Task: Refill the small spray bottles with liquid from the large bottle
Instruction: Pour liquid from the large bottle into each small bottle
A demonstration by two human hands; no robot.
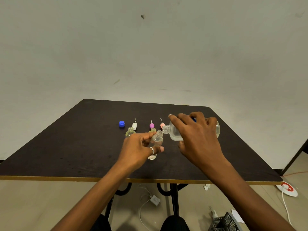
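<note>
The dark counter (66, 147) has a pale front edge and carries all the loose things. The clear large bottle (175, 135) is held on its side above the counter. The right grip (198, 135) is clamped on it from above, fingers curled over the body and thumb beneath. Its open threaded neck juts out left of that grip and tips slightly down. A blue patch shows between the fingers, too covered to read.

The left grip (138, 147) is closed round a clear small bottle (156, 141), thumb on the near side and fingers behind. The small bottle leans, base toward the person and open mouth up at the large bottle's neck. Whether the two mouths touch I cannot tell.

Just beyond the left grip stand two uncapped bottles. The second bottle (130, 132), yellowish, is off its far left. The third bottle (152, 130) is half hidden behind its fingertips.

Farther beyond stand three spray heads, tubes pointing up: white head (134, 125), purple head (151, 125) and pink head (162, 125). The pink head is just beside the large bottle's neck. A blue cap (121, 124) sits beyond and left of the left grip. A silver ring (152, 150) circles that grip's thumb.
</note>
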